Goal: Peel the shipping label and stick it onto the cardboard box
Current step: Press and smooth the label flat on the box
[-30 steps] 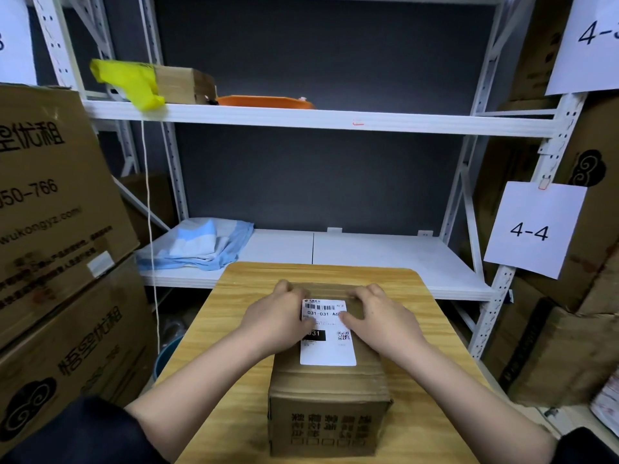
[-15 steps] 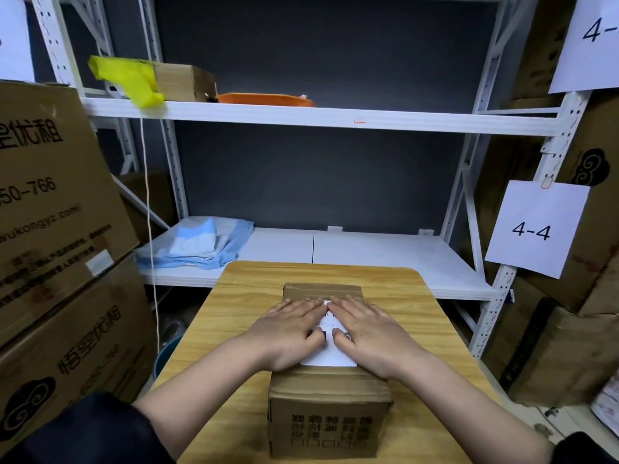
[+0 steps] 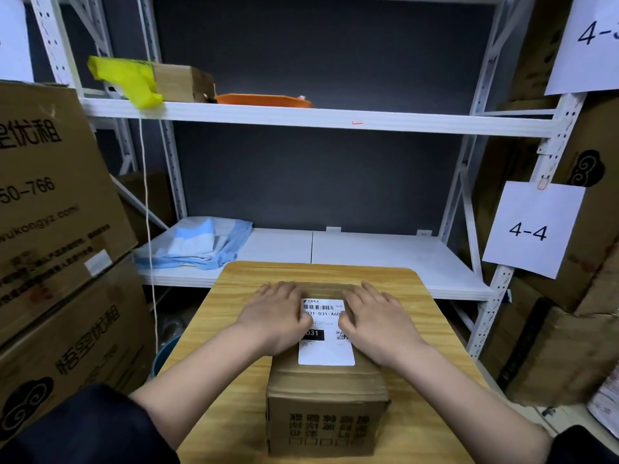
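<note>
Box: a cardboard box is set upright on the wooden desk, printed characters facing the camera on its near side.
Label: a white shipping label is laid flat on the top of the box, its barcode end turned away from the camera; its left and right edges are partly covered by the hands.
Left hand: the left hand is spread flat, palm down, on the box top at the label's left edge; nothing is gripped.
Right hand: the right hand is spread flat, palm down, at the label's right edge, the thumb laid on the label; nothing is gripped.
Shelf: a folded blue cloth is seen on the white shelf behind the desk.
</note>
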### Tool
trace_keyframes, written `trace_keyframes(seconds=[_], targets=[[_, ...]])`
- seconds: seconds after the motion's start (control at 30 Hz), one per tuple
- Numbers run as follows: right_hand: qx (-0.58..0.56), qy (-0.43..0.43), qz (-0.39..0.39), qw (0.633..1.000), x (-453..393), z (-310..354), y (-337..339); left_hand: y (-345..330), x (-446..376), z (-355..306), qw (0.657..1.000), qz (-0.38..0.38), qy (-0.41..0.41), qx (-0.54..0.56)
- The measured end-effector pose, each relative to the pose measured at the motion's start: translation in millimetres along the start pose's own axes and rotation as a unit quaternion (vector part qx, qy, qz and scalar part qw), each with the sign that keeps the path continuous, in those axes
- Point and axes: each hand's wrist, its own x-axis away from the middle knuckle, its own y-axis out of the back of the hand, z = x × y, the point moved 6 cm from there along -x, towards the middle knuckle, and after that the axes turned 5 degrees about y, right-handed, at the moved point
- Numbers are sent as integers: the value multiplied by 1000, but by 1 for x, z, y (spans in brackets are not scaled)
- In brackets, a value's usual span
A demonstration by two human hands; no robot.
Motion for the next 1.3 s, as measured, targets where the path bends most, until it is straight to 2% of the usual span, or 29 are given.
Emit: trace_keyframes(seconds=[0.1, 0.27, 0.5, 0.6, 0.7, 0.87, 1.2, 1.3], targets=[[-51, 66, 36, 996, 4, 14, -6, -9, 6, -16, 996, 31, -70, 34], [-65, 80, 66, 993, 8, 16, -15, -23, 7, -12, 992, 73, -91, 54], [-8, 44, 48, 998, 5, 11, -16, -19, 10, -2, 997, 55, -48, -1], [15, 15, 17, 1000, 5, 2, -8, -13, 12, 5, 999, 36, -24, -4], [-6, 35, -4, 999, 11, 3, -2, -10, 16, 3, 999, 14, -45, 14], [-32, 90, 35, 995, 17, 22, -16, -23, 24, -12, 994, 42, -98, 29], [14, 33, 41, 999, 21, 4, -11, -20, 25, 6, 997, 37, -66, -14], [11, 27, 4, 1000, 23, 2, -3, -14, 27, 4, 998, 12, -59, -1]])
